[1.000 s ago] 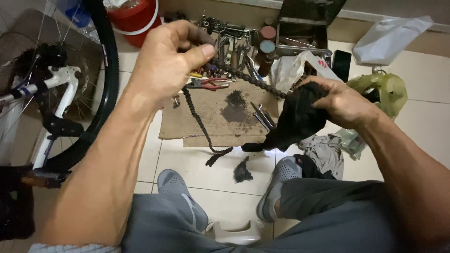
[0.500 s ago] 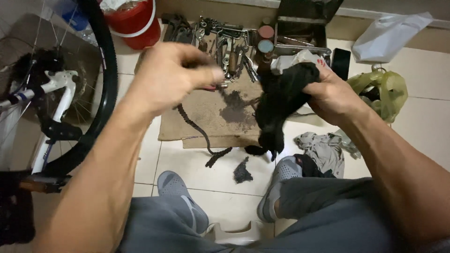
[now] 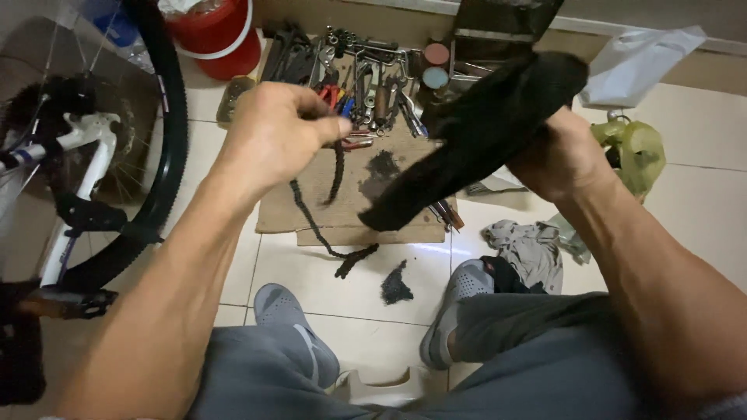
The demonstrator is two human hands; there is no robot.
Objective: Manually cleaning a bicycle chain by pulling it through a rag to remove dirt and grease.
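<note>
Two hands work at centre frame. Bicycle chain (image 3: pixel 315 225): upper end pinched in the left hand (image 3: pixel 272 140), fingers curled shut around it, at upper centre-left. From there it hangs down, loops over the cardboard sheet (image 3: pixel 311 194) and trails onto the tiled floor (image 3: pixel 700 155), lower end lying just below the cardboard's front edge. Held raised at one end, presumably so the links hang free and can be reached.

Right hand (image 3: pixel 564 155), upper right of centre, is clenched on a black rag (image 3: pixel 475 132). The rag stretches from the fist down-left, its lower tip over the cardboard near a dark smear (image 3: pixel 381 167). Rag and chain are apart; a gap shows between them. Rag is dark enough that soiling cannot be judged.

Cardboard likely serves as a floor guard: the smear and a small black clump (image 3: pixel 397 284) on the tile just below it suggest grease.

Behind the cardboard, along the top of the frame: a spread of hand tools (image 3: pixel 366 62), wrenches and pliers, laid side by side, near enough to both hands. Red bucket (image 3: pixel 222 35) at upper left of the tools. Bicycle wheel (image 3: pixel 167 140) with white fork (image 3: pixel 85 167) stands at the left edge. Grey cloth (image 3: pixel 529 245) lies crumpled right of centre; yellow-green bag (image 3: pixel 634 148) at right; white bag (image 3: pixel 638 58) upper right.

Person is seated low, grey shoes (image 3: pixel 292 323) planted either side of the clump.
</note>
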